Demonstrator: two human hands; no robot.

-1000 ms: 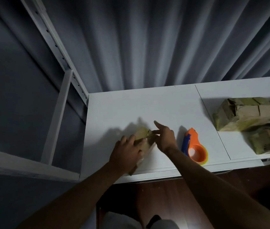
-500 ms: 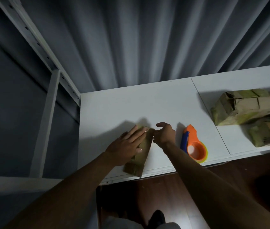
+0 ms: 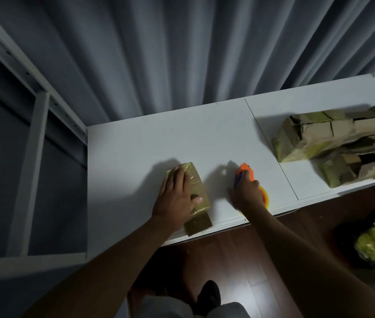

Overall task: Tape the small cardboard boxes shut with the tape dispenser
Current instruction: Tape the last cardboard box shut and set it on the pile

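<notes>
Left hand point(image 3: 177, 198) presses flat on the cardboard box point(image 3: 195, 191), its long axis running eleven-to-five on the table point(image 3: 136, 157), while right hand point(image 3: 247, 195) fingers grip the tape dispenser point(image 3: 247, 173) at three o'clock.

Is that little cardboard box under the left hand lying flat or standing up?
Lying flat. The cardboard box rests on its long side on the white table, with the left hand pressing on top.
</notes>
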